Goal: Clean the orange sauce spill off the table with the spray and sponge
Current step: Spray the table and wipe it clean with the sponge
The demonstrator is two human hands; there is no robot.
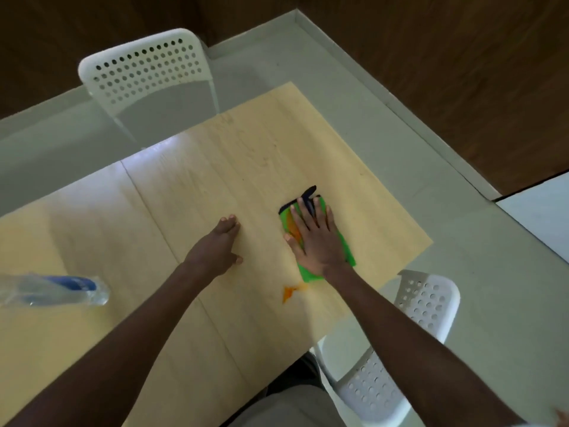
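A green cleaning cloth or sponge [346,248] with a dark edge lies flat on the light wooden table [246,155], stained orange near my thumb. My right hand [317,238] presses down on it with straight, spread fingers. A small patch of orange sauce [289,292] sits on the table just below the cloth, near the front edge. My left hand [220,245] rests flat on the bare wood to the left of the cloth, fingers straight. A clear spray bottle [58,289] with a blue part lies on its side at the far left.
A white perforated chair [144,72] stands at the table's far side. A second white chair [425,306] stands at the near right corner. Grey floor and a dark wooden wall surround the table.
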